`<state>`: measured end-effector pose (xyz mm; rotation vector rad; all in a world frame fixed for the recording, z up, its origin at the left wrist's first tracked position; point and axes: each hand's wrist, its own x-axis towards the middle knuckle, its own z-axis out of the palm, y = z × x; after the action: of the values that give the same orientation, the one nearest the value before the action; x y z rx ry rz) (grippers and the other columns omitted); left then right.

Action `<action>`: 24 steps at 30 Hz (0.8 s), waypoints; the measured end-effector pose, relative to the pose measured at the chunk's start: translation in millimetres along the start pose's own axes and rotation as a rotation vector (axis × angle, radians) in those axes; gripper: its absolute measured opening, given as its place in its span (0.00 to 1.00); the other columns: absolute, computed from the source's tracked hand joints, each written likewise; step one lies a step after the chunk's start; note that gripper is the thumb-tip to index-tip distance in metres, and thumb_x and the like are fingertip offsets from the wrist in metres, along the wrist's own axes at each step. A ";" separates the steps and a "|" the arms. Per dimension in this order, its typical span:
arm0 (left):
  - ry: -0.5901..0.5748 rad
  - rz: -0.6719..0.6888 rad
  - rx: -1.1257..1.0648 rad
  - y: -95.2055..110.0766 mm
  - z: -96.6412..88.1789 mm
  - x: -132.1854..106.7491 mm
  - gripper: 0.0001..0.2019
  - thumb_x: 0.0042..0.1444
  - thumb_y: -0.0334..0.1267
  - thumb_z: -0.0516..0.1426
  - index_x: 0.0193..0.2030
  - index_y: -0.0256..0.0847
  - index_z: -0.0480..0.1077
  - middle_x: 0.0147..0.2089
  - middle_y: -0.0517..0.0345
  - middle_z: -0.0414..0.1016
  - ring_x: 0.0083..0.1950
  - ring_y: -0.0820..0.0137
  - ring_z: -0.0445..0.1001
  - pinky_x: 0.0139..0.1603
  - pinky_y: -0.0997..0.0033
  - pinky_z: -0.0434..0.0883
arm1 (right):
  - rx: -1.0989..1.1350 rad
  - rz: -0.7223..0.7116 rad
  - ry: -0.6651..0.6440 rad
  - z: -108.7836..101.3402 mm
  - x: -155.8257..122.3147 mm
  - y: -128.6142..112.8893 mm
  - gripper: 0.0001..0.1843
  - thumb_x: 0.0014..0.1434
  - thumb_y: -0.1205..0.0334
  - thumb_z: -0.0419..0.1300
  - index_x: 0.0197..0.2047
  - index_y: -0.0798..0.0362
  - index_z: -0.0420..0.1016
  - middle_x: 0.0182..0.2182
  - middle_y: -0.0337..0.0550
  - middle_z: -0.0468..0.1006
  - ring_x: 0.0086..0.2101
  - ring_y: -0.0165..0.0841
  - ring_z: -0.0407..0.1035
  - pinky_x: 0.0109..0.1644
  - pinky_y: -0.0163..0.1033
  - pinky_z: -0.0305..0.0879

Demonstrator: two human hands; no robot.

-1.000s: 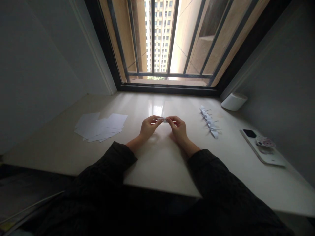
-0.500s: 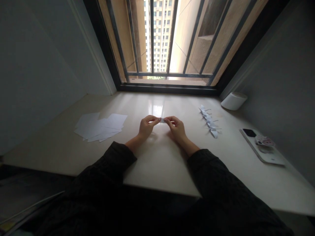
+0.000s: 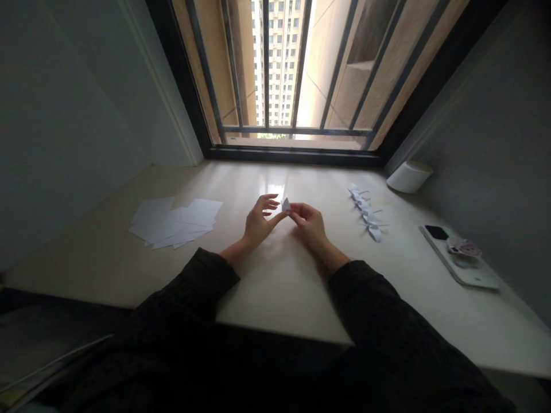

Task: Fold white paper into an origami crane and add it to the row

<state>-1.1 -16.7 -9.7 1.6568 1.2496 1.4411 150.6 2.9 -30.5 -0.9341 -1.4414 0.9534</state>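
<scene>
A small folded piece of white paper [image 3: 286, 204] stands up as a little triangle above the white sill, between my two hands. My right hand [image 3: 309, 222] pinches it at its lower right, thumb and fingers together. The thumb of my left hand [image 3: 258, 221] touches the paper's lower edge, while the other fingers of that hand are spread apart, off the paper. Over to the right, several small folded paper figures [image 3: 365, 212] lie in a slanting row. A loose pile of white paper sheets [image 3: 172, 223] is on the left.
A phone [image 3: 458, 258] with a round grip on its back lies at the right. Behind it a white cylindrical object [image 3: 408, 176] sits by the right wall. The barred window [image 3: 293, 155] closes off the far side, and the white sill [image 3: 275, 298] ends in front of my body.
My left fingers have opened away from the paper, leaving the thumb at it. The paper now shows as an upright triangle instead of a flat strip. My right hand has hardly moved.
</scene>
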 end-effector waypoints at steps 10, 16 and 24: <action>0.018 0.063 -0.001 9.0 -0.9 -3.4 0.11 0.51 0.44 0.61 0.40 0.44 0.74 0.43 0.54 0.78 0.46 0.66 0.75 0.53 0.63 0.69 | 0.262 0.176 -0.086 -0.1 2.4 2.7 0.15 0.46 0.52 0.65 0.37 0.51 0.75 0.35 0.42 0.80 0.37 0.36 0.73 0.46 0.45 0.69; 0.058 0.073 -0.051 8.6 -0.9 -3.8 0.11 0.51 0.42 0.61 0.41 0.44 0.75 0.45 0.55 0.78 0.48 0.65 0.76 0.54 0.63 0.69 | 0.289 0.199 -0.102 -1.3 2.5 1.5 0.13 0.46 0.54 0.65 0.35 0.50 0.74 0.34 0.40 0.79 0.37 0.34 0.72 0.45 0.43 0.68; 0.036 0.064 0.031 9.1 -4.0 -3.2 0.07 0.51 0.42 0.61 0.36 0.46 0.78 0.40 0.57 0.80 0.44 0.64 0.77 0.50 0.64 0.70 | 0.210 0.152 -0.111 0.3 2.8 3.0 0.16 0.45 0.49 0.66 0.33 0.50 0.73 0.30 0.38 0.76 0.34 0.33 0.71 0.42 0.42 0.69</action>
<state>-2.5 -23.6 -1.9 1.7118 1.2549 1.5033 150.2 6.6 -32.3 -0.8546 -1.3455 1.2604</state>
